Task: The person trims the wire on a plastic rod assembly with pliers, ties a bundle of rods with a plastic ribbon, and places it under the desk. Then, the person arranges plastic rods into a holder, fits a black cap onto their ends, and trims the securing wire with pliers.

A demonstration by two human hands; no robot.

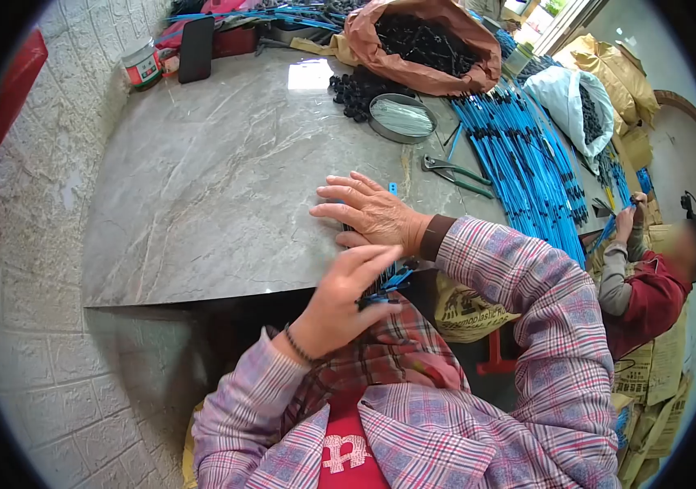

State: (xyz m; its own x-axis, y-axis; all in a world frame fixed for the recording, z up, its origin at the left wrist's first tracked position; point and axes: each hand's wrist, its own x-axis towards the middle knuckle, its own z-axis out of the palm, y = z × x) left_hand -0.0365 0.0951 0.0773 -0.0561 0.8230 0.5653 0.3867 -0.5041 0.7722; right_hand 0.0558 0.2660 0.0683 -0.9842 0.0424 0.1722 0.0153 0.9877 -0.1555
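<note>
My right hand (pixel 380 213) lies palm down over the table near its front edge, fingers stretched out to the left. A blue strip end with small holes (pixel 393 189) shows just beyond it; the rest is hidden under the hand. Below, my left hand (pixel 340 297) is raised at the table's edge, its fingers extended to the right and its thumb apart. Right beside the left fingers, a few blue strips with black parts (pixel 397 281) stick out at the edge. Whether the left hand touches them I cannot tell.
On the grey marbled table (pixel 201 196) are pliers (pixel 458 175), a round tin of pale thin pieces (pixel 401 119), black parts (pixel 356 94), an orange-brown sack (pixel 478 69) and many blue strips (pixel 523 163). A phone (pixel 195 50) leans at the back. A co-worker (pixel 657 285) sits at right.
</note>
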